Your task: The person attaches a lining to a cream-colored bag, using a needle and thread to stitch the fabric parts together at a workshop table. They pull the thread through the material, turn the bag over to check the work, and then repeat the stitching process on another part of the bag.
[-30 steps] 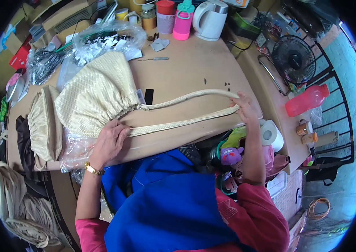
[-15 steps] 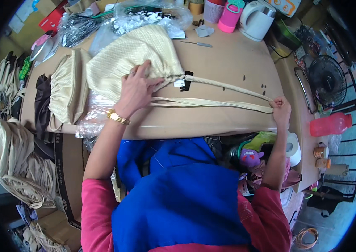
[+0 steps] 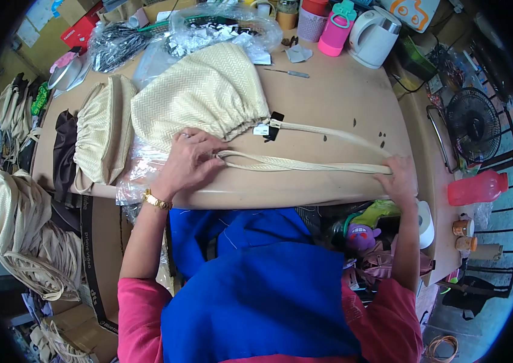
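Observation:
A cream woven drawstring bag (image 3: 199,97) lies on the table, its gathered mouth facing right. A black tag with a white label (image 3: 273,128) is at the mouth. Long cream straps (image 3: 305,165) stretch rightward across the table. My left hand (image 3: 193,158), below the bag, is closed with thumb and forefinger at the straps' near-left end. At the table's right side my right hand (image 3: 400,178) is closed on their other end. One upper strap (image 3: 329,132) runs from the mouth to my right hand and looks smeared by motion.
Another gathered cream bag (image 3: 102,130) and a dark cloth (image 3: 64,145) lie at left over clear plastic. A screwdriver-like tool (image 3: 289,73) lies beyond. A pink bottle (image 3: 336,29) and white kettle (image 3: 374,37) stand at the back. A fan (image 3: 473,124) is at right.
My left hand has come off the bag's mouth and moved down toward the front edge, onto the straps. My right hand has shifted slightly down, and the lower straps lie a little lower.

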The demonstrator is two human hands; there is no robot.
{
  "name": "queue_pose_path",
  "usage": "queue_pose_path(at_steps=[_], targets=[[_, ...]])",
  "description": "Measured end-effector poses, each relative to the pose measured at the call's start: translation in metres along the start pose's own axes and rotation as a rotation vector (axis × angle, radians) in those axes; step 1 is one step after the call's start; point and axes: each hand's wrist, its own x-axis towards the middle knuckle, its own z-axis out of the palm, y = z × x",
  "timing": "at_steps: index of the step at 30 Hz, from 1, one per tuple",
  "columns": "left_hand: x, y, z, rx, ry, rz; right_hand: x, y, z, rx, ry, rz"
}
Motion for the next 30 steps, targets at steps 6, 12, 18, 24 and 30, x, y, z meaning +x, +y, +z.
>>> queue_pose_path(at_steps=[6, 12, 18, 24, 30], targets=[[-0.008, -0.017, 0.008, -0.013, 0.042, 0.041, -0.003, 0.026, 0.009, 0.053, 0.004, 0.016], [-0.032, 0.118, -0.091, -0.91, 0.159, 0.262, 0.001, 0.015, 0.021, 0.146, 0.092, 0.098], [-0.036, 0.18, -0.095, -1.225, 0.463, 0.836, 0.001, 0.023, 0.041, 0.098, 0.195, 0.019], [-0.057, 0.187, -0.126, -1.173, 0.462, 0.491, 0.005, 0.007, 0.022, 0.21, 0.101, 0.081], [-0.051, 0.183, -0.13, -1.125, 0.506, 0.664, 0.015, -0.048, 0.019, 0.103, 0.034, -0.052]])
